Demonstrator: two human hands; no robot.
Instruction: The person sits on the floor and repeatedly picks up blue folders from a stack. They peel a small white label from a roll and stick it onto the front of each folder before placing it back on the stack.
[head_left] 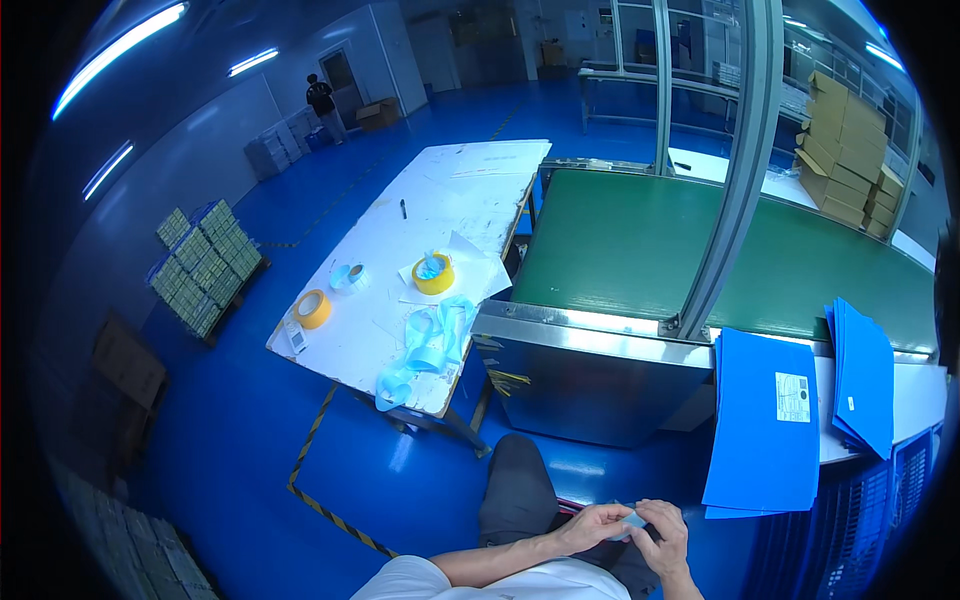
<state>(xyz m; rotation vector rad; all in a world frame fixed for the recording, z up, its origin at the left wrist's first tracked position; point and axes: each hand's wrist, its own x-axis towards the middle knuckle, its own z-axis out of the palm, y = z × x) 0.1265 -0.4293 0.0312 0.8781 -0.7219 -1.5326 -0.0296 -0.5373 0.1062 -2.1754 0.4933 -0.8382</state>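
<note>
Through my far-off camera I see a small, pale blue, thin-looking piece (pixel 632 522) over the dark grey lap (pixel 518 495). The left hand (pixel 597 525) has its fingers pinched together on it; the right hand (pixel 662 535) curls its fingers onto it too. Farther right, flat bright-blue sheets (pixel 755 455) wear a white paper label (pixel 792 397), its dark print too tiny to read.

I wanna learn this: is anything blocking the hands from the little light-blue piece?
Nothing I can see: the left hand and the right hand are both touching the light-blue piece.
</note>
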